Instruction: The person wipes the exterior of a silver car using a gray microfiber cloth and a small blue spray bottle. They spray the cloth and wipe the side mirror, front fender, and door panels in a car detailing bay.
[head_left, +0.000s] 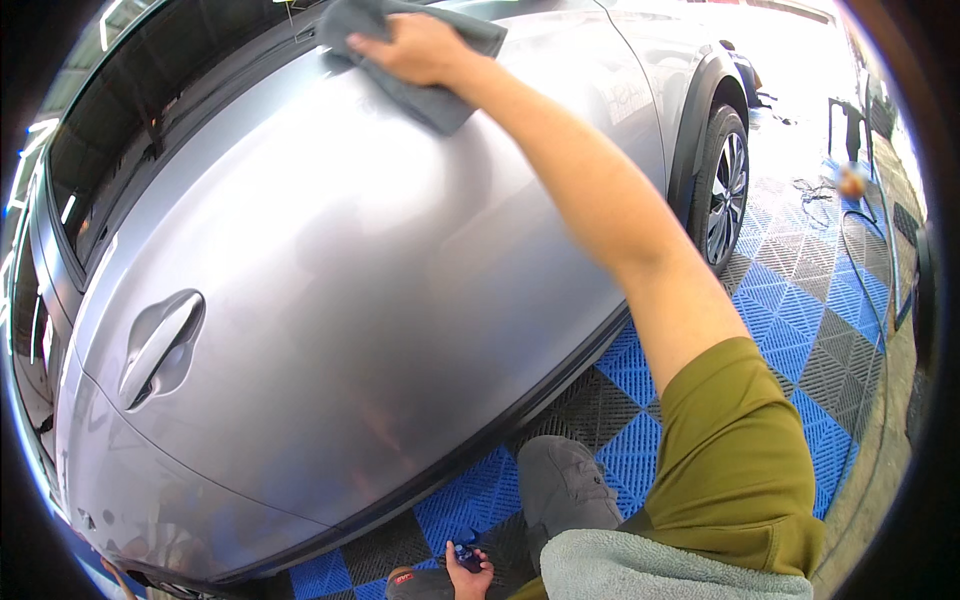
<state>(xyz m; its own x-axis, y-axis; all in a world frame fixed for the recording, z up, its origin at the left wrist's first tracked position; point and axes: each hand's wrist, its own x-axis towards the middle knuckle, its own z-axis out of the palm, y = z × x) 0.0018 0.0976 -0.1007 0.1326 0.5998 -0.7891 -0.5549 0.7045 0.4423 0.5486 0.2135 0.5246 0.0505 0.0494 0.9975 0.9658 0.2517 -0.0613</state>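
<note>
My right hand (420, 49) presses a dark grey cloth (442, 105) against the upper front of a silver car door (360, 277), just below the window. The thumb and fingers rest on the folded cloth. Low in the view, my left hand (469, 574) holds a small dark blue bottle (466, 556) beside my knee. A light grey-green towel (667, 570) lies over my lap or front. The door handle (161, 349) is at the left of the panel.
The car's front wheel (726, 187) stands at the upper right. Blue and grey slatted floor tiles (780, 300) run beside the car. A black hose or cable (862, 262) lies on the right. At the lower left edge, another person's hand (112, 570) touches the car's lower side.
</note>
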